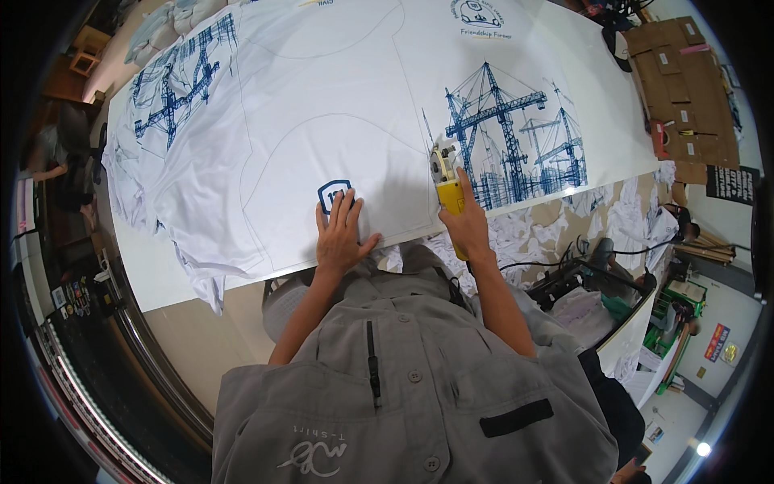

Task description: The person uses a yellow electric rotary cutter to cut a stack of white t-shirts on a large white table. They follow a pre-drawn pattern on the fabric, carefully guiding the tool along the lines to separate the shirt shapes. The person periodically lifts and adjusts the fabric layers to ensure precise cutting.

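Note:
White fabric (322, 97) printed with blue tower cranes and thin pattern outlines lies spread over the table. My left hand (340, 238) rests flat on it near the front edge, fingers spread, its fingertips over a small blue shield-shaped print (332, 192). To the right, my right hand (470, 222) is wrapped round the yellow body of an electric rotary cloth cutter (449, 192). The cutter's metal head stands on the fabric, just left of the large crane print (508, 121). A narrow dark slit runs through the cloth ahead of the head. The blade itself is hard to make out.
Bunched printed fabric (173, 194) lies at the table's left. White scraps (532, 234) litter the floor on the right, where a black cable (556, 262) also runs. Brown cardboard (685, 89) is at the far right. Other people sit at both sides.

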{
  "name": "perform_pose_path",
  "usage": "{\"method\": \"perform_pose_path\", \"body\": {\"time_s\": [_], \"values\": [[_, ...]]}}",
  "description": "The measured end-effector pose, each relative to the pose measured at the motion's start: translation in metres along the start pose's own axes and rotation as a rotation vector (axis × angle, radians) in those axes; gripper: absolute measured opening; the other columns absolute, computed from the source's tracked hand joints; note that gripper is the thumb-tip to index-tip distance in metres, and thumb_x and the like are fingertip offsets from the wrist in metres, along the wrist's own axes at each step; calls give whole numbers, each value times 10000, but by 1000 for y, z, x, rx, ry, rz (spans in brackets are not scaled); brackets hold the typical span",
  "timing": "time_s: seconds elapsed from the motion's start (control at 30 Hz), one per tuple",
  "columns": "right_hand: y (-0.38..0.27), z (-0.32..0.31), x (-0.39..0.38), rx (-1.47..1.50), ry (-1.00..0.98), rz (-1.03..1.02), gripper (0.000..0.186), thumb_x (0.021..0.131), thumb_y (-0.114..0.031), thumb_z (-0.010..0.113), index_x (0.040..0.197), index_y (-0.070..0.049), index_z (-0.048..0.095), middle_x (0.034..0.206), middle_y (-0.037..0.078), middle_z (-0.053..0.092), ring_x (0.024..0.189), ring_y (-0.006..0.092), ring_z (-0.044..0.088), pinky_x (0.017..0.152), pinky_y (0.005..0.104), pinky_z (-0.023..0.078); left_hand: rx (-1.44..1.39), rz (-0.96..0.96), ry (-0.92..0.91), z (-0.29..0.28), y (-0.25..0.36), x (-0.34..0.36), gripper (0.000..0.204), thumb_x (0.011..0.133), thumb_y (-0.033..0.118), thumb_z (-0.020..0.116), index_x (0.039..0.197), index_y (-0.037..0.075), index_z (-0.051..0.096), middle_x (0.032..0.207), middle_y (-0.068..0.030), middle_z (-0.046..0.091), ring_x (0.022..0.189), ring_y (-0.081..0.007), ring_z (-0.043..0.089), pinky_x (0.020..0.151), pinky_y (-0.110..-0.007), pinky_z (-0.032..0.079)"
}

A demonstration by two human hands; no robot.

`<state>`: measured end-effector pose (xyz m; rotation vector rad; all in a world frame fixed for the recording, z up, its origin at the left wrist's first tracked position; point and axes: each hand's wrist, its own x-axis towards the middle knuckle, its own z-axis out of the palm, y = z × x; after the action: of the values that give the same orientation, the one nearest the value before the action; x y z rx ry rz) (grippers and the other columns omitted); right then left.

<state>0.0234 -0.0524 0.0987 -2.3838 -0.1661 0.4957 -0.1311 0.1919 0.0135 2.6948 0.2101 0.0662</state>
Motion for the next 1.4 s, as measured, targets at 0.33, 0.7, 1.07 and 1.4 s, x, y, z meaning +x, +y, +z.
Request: {"method": "perform_pose_path", "body": {"time_s": [0.33,0.7,1.07,1.4], "values": [[-14,-2,24,-53,-30,27,962,835,-171,711,1687,-271,276,1202,293,727,1039,515,713,919,552,567,-12,12,9,-2,-2,2,884,884,600,756,1531,50,509,1680,-140,409,1597,-322,315,1280,-667,160],[-30,3,78,-25,12,-93,939,849,-165,697,1692,-208,283,1085,294,754,926,496,740,845,506,588,23,16,-11,-2,-4,2,855,908,650,692,1513,63,555,1665,-131,440,1568,-311,366,1265,-651,202],[-88,4,166,-44,-43,47,973,835,-201,711,1697,-253,262,1278,290,711,1134,483,704,987,518,551,-85,-46,45,-21,-24,36,767,925,490,754,1540,96,519,1646,-119,443,1558,-320,362,1252,-617,212],[-126,8,250,-95,-42,24,1005,822,-226,714,1704,-276,235,1310,275,710,1167,474,703,1021,512,546,-36,-156,74,-18,-41,58,677,949,483,723,1495,109,583,1632,-101,482,1561,-298,375,1256,-595,240]]}}
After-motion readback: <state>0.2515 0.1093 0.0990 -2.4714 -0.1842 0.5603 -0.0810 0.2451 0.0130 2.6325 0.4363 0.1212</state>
